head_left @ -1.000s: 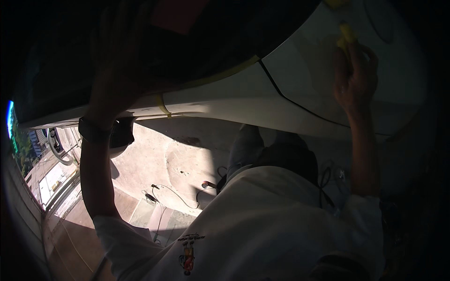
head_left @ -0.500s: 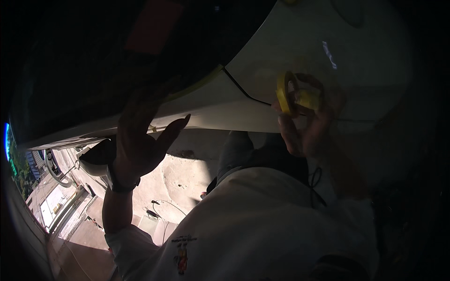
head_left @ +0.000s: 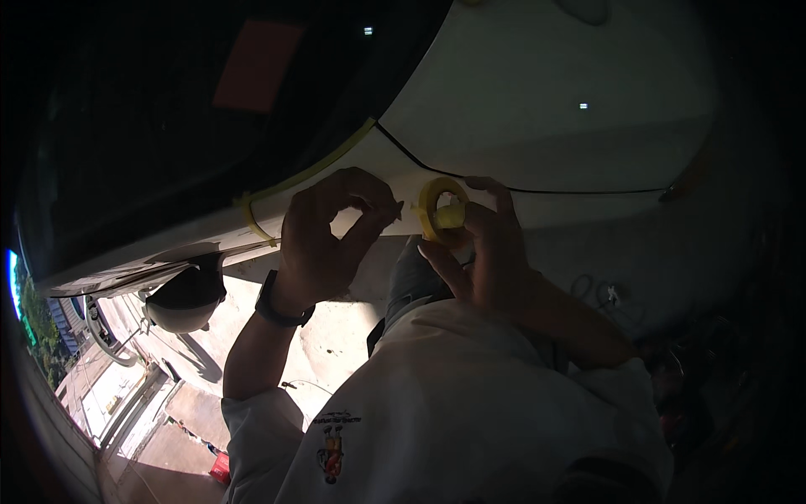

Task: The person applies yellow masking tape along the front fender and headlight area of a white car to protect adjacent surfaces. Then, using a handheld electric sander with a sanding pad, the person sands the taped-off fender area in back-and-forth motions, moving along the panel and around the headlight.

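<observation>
I observe the yellow roll [head_left: 427, 217] in the person's right hand [head_left: 499, 260], whose thumb and fingers are clamped on its lower edge and right side. The left hand [head_left: 321, 225] is just left of the roll, thumb and forefinger tips together; whether they pinch anything, I cannot tell. A watch [head_left: 273, 307] is on that wrist, below and left of the roll. White bodywork [head_left: 537, 101] extends behind and above the roll. Up and left of it, a yellow strip [head_left: 349, 147] edges dark glass [head_left: 168, 109].
</observation>
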Demonstrator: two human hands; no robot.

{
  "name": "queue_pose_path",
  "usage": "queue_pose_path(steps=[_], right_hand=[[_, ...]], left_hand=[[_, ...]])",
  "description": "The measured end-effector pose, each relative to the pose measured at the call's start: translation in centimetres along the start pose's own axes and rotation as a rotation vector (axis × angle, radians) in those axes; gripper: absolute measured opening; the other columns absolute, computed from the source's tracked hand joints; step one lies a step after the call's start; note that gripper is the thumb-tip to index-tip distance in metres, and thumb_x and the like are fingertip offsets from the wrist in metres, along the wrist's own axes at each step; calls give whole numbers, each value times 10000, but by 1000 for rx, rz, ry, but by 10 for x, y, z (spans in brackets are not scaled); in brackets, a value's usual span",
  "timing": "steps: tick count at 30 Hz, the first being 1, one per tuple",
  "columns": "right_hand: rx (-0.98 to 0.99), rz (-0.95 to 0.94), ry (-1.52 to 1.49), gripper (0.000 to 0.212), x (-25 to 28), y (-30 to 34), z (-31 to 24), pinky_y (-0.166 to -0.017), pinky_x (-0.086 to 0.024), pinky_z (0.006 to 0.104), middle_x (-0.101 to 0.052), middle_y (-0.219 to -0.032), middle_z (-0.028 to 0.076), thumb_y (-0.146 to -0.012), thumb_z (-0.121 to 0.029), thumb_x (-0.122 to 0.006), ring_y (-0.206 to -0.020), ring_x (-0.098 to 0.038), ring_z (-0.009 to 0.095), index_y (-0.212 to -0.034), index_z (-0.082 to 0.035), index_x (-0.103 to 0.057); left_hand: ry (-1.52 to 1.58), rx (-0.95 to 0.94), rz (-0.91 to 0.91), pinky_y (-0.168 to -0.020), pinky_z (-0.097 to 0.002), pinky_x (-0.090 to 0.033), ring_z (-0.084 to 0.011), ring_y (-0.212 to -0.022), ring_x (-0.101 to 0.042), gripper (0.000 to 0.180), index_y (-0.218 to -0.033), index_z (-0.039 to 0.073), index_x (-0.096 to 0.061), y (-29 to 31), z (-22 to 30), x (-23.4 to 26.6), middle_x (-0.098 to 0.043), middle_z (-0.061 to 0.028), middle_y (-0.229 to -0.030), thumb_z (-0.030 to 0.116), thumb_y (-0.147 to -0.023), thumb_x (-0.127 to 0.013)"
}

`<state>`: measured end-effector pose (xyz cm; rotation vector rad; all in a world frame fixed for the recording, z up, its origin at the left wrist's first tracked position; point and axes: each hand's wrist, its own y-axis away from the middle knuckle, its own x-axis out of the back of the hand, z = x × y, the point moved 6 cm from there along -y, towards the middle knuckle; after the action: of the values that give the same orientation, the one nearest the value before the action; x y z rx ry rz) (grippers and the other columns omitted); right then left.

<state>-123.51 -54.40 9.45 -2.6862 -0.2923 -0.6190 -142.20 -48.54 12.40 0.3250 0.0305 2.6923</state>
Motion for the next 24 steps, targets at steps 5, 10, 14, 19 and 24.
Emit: queue_pose_path(steps=[5,10,14,19,24], right_hand=[[26,106,74,456,15,5,-1,-1085,-407,552,-715,-898,97,-937,-225,-823,-790,-717,237,-1206,-29,-512],[135,79,99,420,9,3,-19,-1083,-405,549,-721,-889,46,-934,-229,-830,-773,-711,209,-1170,-49,-533],[67,96,101,358,3,0,-21,-1090,-399,528,-731,-856,35,-949,-246,-807,-764,-708,195,-1144,-44,-585],[0,67,395,254,-1,1,-13,-935,-436,431,-679,-734,-14,-967,-159,-741,-718,-701,152,-1193,-97,-645],[-27,37,476,221,-2,5,-6,-916,-436,392,-663,-711,-13,-987,-177,-721,-668,-679,140,-1188,-100,-672]], left_hand=[[-240,-42,125,-759,-286,-580,-153,-867,-730,228,-1187,-11,-681,-7,14,18,-761,-106,-997,60,-980,-743],[-103,68,-52,-823,-297,-584,-139,-890,-737,290,-1204,22,-772,8,2,-25,-784,-81,-1018,51,-916,-796],[-221,-27,107,-754,-281,-568,-138,-805,-730,141,-1021,30,-813,6,3,-10,-784,-79,-930,77,-891,-839],[-696,-204,375,-614,-266,-525,-127,-680,-703,129,-986,51,-817,-37,1,30,-773,-66,-834,118,-884,-861],[-820,-276,343,-588,-279,-526,-159,-647,-705,140,-962,62,-820,-53,-13,21,-771,-80,-818,167,-883,-867]])
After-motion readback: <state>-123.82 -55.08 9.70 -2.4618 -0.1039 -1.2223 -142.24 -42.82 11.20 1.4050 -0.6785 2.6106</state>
